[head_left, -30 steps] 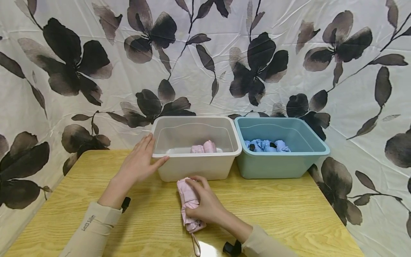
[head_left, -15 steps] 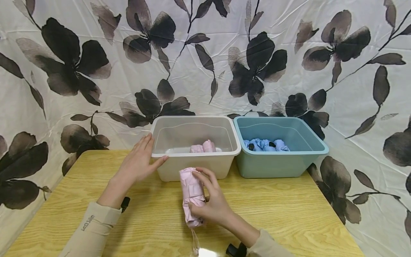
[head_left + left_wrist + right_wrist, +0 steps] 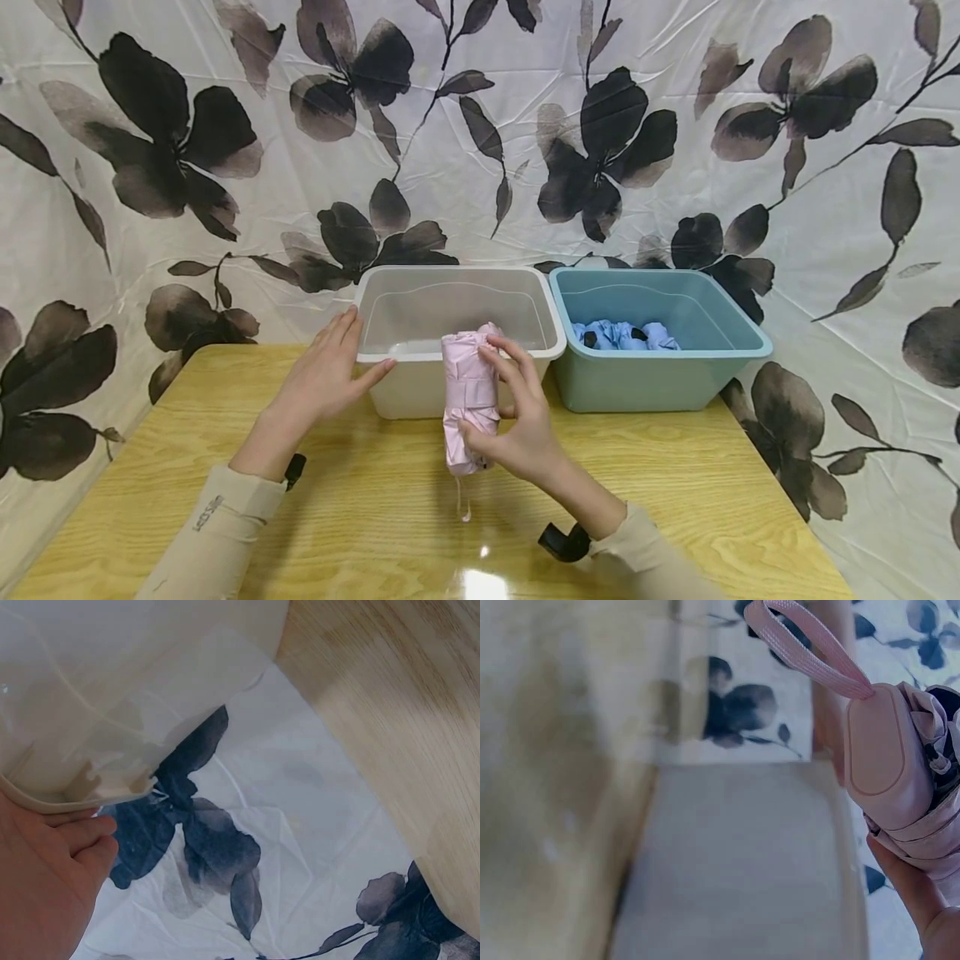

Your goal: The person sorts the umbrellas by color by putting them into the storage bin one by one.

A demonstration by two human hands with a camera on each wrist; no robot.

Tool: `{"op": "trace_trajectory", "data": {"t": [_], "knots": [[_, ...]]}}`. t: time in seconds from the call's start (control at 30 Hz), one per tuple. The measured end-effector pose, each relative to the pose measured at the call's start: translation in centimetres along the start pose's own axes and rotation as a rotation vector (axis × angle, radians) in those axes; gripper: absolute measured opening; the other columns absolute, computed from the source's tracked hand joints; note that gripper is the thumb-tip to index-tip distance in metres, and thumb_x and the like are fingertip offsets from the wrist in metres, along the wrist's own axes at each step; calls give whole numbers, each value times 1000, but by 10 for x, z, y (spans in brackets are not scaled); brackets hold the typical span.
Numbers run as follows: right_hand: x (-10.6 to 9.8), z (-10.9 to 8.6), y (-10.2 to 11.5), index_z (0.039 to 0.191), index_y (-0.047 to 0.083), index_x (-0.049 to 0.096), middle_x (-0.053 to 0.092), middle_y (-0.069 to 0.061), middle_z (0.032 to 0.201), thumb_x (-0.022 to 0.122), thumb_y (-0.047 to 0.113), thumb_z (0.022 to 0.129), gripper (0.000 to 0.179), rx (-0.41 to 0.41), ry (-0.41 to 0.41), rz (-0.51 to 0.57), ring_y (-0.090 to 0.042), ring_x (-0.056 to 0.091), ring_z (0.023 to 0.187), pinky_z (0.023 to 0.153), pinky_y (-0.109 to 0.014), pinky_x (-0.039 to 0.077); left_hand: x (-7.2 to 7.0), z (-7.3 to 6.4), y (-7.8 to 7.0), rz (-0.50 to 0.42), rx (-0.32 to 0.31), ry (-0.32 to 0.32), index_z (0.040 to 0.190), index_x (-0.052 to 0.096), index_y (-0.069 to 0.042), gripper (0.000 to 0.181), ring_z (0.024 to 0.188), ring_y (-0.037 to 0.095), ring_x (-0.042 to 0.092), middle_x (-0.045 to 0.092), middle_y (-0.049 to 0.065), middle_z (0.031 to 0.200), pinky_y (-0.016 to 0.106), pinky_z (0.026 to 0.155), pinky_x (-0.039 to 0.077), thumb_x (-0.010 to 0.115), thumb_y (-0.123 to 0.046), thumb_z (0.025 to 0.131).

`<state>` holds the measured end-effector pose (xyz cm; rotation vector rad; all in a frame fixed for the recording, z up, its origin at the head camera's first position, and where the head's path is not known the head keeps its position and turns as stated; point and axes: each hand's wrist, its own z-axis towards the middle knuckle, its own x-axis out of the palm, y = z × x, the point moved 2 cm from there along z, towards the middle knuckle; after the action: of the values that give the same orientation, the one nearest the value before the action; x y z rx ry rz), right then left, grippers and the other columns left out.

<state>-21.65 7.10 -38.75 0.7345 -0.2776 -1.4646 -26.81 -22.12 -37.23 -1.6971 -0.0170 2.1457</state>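
My right hand (image 3: 521, 421) grips a pink folding umbrella (image 3: 471, 400), thumb on the near side and fingers along the right. The umbrella is raised, upright, in front of the off-white bin (image 3: 401, 387), and partly covers its front wall. Its pink handle end (image 3: 877, 750) with a wrist loop (image 3: 810, 649) shows in the right wrist view. My left hand (image 3: 318, 375) rests with straight fingers against the left side of the off-white bin, thumb at the front rim. In the left wrist view the left hand (image 3: 45, 877) touches the bin's outer edge.
A teal bin (image 3: 637, 383) stands right beside the off-white one, with blue folded bundles (image 3: 622, 335) inside. Another pink item (image 3: 491, 328) in the off-white bin is mostly hidden behind the umbrella. Both bins stand at the back of the wooden table (image 3: 360, 517), before a floral cloth.
My right hand has lifted the umbrella off the table and carried it up and slightly right, toward the off-white bin. My left hand stays at the bin's side.
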Motion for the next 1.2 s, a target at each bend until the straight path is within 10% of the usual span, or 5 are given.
{"op": "trace_trajectory", "data": {"t": [0.4, 0.7, 1.0, 1.2], "knots": [[-25, 71, -10, 158, 7, 42, 28, -10, 164, 83, -5, 77, 91, 38, -96, 53, -36, 57, 123, 66, -32, 65, -1, 1, 0, 5, 2, 2, 159, 23, 13, 100, 157, 47, 13, 16, 30, 169, 58, 128, 16, 48, -66, 102], [-24, 117, -34, 160, 22, 42, 28, -2, 164, 84, 9, 84, 88, 269, -148, 23, -31, 59, 123, 78, -34, 65, 0, 1, -1, 8, 5, 3, 159, 22, 13, 102, 157, 46, 13, 15, 30, 169, 58, 128, 15, 47, -68, 102], [-2, 148, -72, 160, 17, 40, 27, -9, 160, 80, 10, 87, 84, 479, -60, 18, -38, 59, 117, 79, -30, 62, -1, 0, 1, 17, 3, 14, 160, 18, 13, 103, 157, 47, 11, 11, 30, 170, 57, 129, 14, 46, -67, 102], [10, 158, -95, 158, 9, 42, 31, -18, 159, 81, 10, 85, 83, 576, 59, -48, -37, 51, 134, 108, -40, 51, -1, 0, 1, 24, -4, 23, 160, 18, 13, 103, 157, 47, 11, 11, 30, 170, 57, 129, 13, 45, -68, 102]]}}
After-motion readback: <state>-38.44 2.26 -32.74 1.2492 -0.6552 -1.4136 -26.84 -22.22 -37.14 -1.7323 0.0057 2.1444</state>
